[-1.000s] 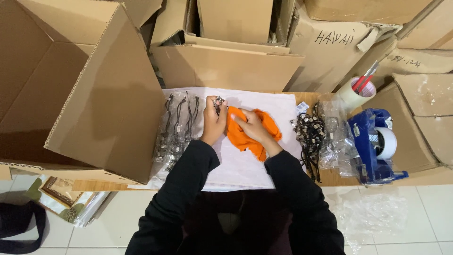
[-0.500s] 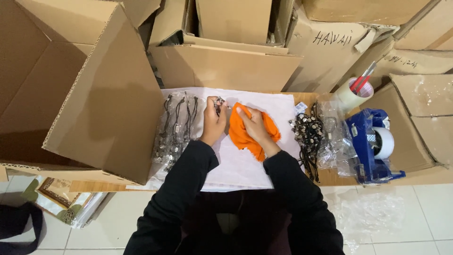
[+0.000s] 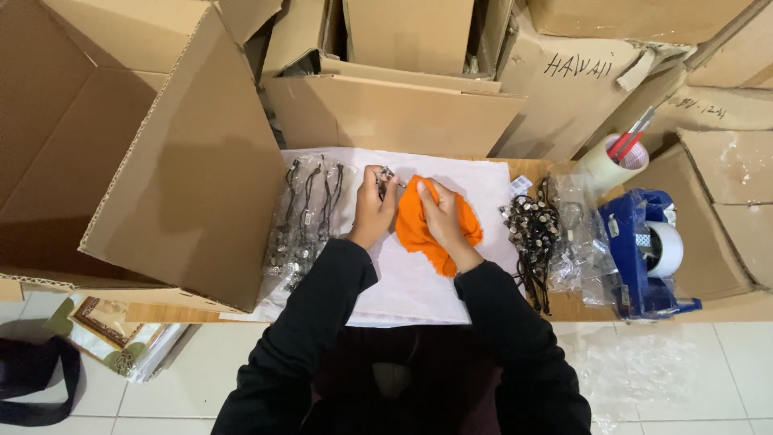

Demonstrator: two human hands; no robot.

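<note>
My left hand [image 3: 373, 209] grips a small dark metal trinket [image 3: 387, 176] at its fingertips, held over a white sheet [image 3: 403, 282] on the table. My right hand [image 3: 440, 216] clutches an orange cloth [image 3: 417, 232] bunched against the trinket. Both sleeves are black. To the left of my left hand lie several bagged dark cords with metal beads [image 3: 306, 217]. A heap of loose dark cords with silver beads [image 3: 531, 229] sits to the right of my right hand.
A big open cardboard box [image 3: 161, 153] stands at the left, more boxes [image 3: 386, 105] stacked behind. At the right are a blue tape dispenser [image 3: 644, 250], a tape roll holding pens [image 3: 616, 157] and clear plastic bags [image 3: 580, 234]. A dark bag [image 3: 36, 379] lies on the tiled floor.
Both hands shifted slightly up and left on the sheet; the right hand keeps working the orange cloth against the trinket.
</note>
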